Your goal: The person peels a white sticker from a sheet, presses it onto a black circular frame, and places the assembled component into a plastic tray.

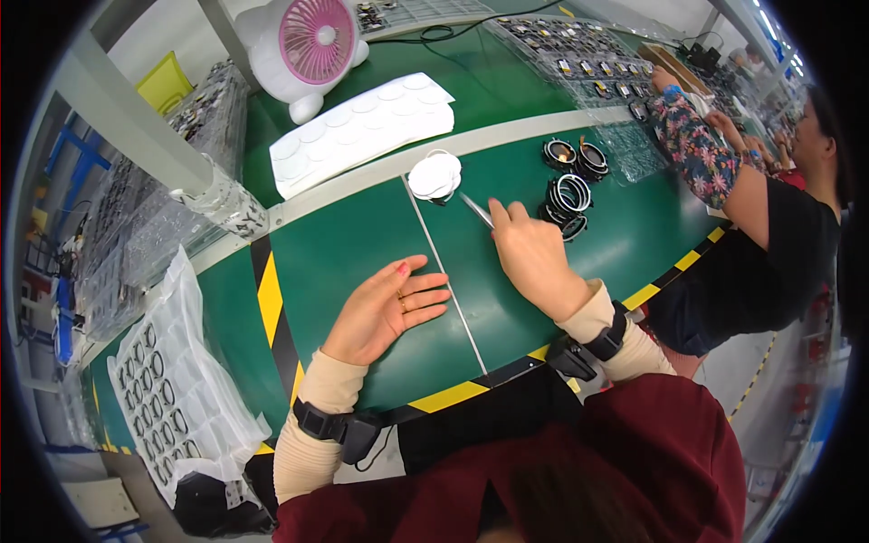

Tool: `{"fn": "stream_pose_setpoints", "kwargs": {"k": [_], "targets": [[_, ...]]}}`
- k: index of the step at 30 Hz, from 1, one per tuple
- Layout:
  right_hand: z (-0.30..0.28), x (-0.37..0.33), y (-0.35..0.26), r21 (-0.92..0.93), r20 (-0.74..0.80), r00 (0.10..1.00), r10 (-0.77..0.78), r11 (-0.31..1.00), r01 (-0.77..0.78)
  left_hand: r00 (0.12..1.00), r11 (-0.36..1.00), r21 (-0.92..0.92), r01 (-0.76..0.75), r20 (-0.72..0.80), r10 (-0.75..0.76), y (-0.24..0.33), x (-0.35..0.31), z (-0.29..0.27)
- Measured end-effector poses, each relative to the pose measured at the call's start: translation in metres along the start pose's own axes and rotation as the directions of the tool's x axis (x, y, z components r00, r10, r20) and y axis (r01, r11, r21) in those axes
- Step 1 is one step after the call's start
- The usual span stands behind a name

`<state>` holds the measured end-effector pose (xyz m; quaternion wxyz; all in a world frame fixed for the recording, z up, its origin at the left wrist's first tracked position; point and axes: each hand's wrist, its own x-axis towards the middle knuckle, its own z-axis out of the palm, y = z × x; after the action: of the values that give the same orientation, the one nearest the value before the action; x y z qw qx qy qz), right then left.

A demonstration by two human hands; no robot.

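Green and glossy under the room's lights, the tabletop [344, 226] has yellow-and-black tape along its near edge. Toward the back stands a pink-and-white fan [319, 38], with a white sheet of round pieces [362, 127] lying in front of it. Off to the right, a co-worker in a flowered sleeve [695, 158] reaches toward rows of small parts.

From where I stand, the wearer's right hand [534, 253] is closed around slim metal tweezers [478, 213], their tips pointing up and left, just beside a small pile of white discs [435, 175]. The left hand [380, 309] is held palm up near the pale line on the tabletop, its fingers apart and holding nothing. Black rings [570, 193] sit in a cluster beyond the right hand, and a tray of thin rings [154, 407] lies at far left.

I'd judge the discs light, thin and easily creased, perhaps slippery against each other; best nipped by the rim, one at a time, with gentle pressure. The tweezers look stiff and light, suited to a grip along their flat sides. The black rings seem rigid, safest taken by their outer edge.
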<state>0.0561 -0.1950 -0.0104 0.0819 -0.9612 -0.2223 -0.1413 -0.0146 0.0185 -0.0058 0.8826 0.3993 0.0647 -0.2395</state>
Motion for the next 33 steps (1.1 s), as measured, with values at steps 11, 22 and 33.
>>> {"fn": "stream_pose_setpoints", "kwargs": {"k": [11, 22, 33], "targets": [[-0.028, -0.013, -0.015, 0.338, -0.095, 0.981, -0.167, 0.922, 0.19, 0.999, 0.998, -0.035, -0.049, 0.004, 0.049, -0.009, -0.007, -0.01], [-0.24, 0.138, -0.133, 0.143, -0.834, 0.459, -0.306, 0.683, 0.716, 0.984, 0.998, 0.009, -0.066, 0.165, 0.064, -0.01, 0.004, -0.019], [-0.269, 0.247, -0.233, -0.086, -0.803, 0.409, -0.432, 0.764, 0.639, 0.963, 1.0, 0.013, -0.018, 0.268, 0.014, -0.015, 0.003, -0.029]]}}
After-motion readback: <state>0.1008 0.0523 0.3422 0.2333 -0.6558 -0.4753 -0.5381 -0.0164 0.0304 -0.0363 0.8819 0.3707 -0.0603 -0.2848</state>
